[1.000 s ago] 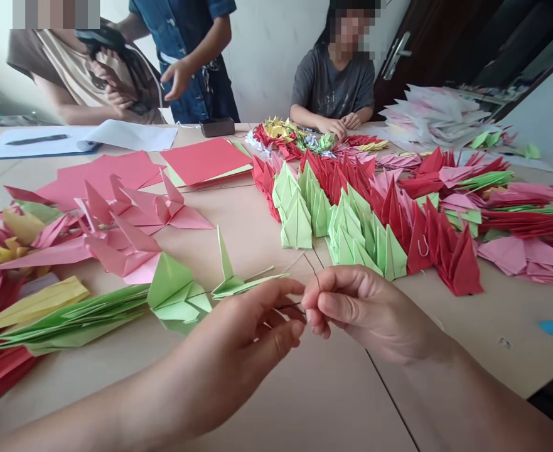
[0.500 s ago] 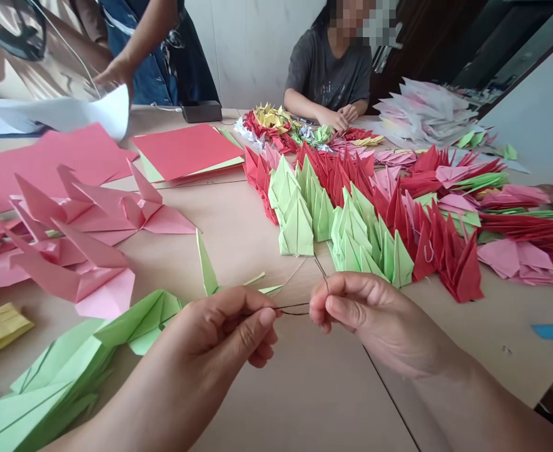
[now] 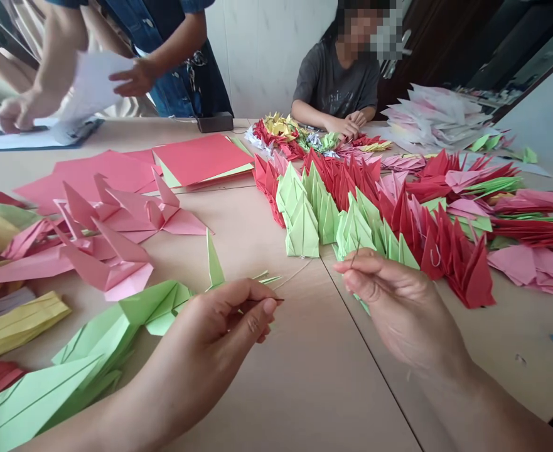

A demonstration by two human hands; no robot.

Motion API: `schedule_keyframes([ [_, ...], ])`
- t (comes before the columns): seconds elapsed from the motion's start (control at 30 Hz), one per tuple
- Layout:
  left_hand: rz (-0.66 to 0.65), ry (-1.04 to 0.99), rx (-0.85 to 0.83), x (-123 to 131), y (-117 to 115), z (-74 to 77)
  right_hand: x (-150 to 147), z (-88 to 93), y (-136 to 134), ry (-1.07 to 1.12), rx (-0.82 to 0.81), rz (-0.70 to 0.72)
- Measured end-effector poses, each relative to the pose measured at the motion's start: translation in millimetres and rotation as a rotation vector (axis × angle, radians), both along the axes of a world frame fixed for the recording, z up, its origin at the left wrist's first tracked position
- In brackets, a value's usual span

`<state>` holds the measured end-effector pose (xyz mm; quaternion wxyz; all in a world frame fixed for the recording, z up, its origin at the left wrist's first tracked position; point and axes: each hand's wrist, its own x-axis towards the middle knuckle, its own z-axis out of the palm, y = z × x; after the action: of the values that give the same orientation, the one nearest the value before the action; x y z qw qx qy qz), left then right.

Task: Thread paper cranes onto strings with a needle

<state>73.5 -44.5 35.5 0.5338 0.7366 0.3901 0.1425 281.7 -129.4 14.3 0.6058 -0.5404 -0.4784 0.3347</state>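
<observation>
My left hand (image 3: 229, 339) is closed in a pinch, and a short end of a thin dark thread (image 3: 279, 300) sticks out past thumb and forefinger. My right hand (image 3: 393, 307) pinches another thin dark thread-like strand (image 3: 356, 252), which pokes up above the fingertips. The hands are apart, and I cannot make out whether the two strands join. Beside my left hand lies a green folded paper bird (image 3: 163, 304) with a pointed tip (image 3: 214, 260). Beyond my right hand stand rows of green folded paper pieces (image 3: 299, 216) and red ones (image 3: 469, 270).
Pink paper cranes (image 3: 120, 257) and yellow folded paper (image 3: 22, 323) lie at left. Red sheets (image 3: 201, 160) are behind them. A co-worker (image 3: 342, 81) sits across the table; another person (image 3: 163, 56) stands handling white paper (image 3: 97, 75). A translucent stack (image 3: 439, 116) is at back right.
My right hand has moved right and slightly up, away from my left. The strand stretched between them no longer shows. The standing person has lifted white paper.
</observation>
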Motion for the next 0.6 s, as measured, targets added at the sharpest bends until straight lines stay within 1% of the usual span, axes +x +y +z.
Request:
schedule_keyframes([
  [0.07,-0.011,0.022,-0.01,0.1,-2.5,-1.7,-3.3,1.2,-2.1,0.099,-0.034,0.051],
  [0.13,-0.01,-0.005,-0.067,0.6,-4.5,-2.3,-8.2,2.8,-4.7,0.192,-0.101,0.11],
  [0.23,-0.008,-0.106,-0.201,1.6,-6.7,-1.1,-15.7,4.2,-8.3,0.246,-0.16,0.227],
  [0.33,0.013,-0.213,-0.372,2.3,-8.5,1.0,-20.5,4.5,-9.3,0.244,-0.131,0.31],
  [0.47,0.021,-0.326,-0.59,2.1,-10.2,1.3,-23.5,5.4,-6.6,0.161,-0.053,0.291],
  [0.53,0.024,-0.35,-0.656,1.6,-10.7,0.2,-24.7,5.5,-5.5,0.101,-0.019,0.263],
  [0.6,0.021,-0.359,-0.677,1.1,-11.2,-0.9,-25.8,4.9,-5.4,0.045,0.01,0.241],
])
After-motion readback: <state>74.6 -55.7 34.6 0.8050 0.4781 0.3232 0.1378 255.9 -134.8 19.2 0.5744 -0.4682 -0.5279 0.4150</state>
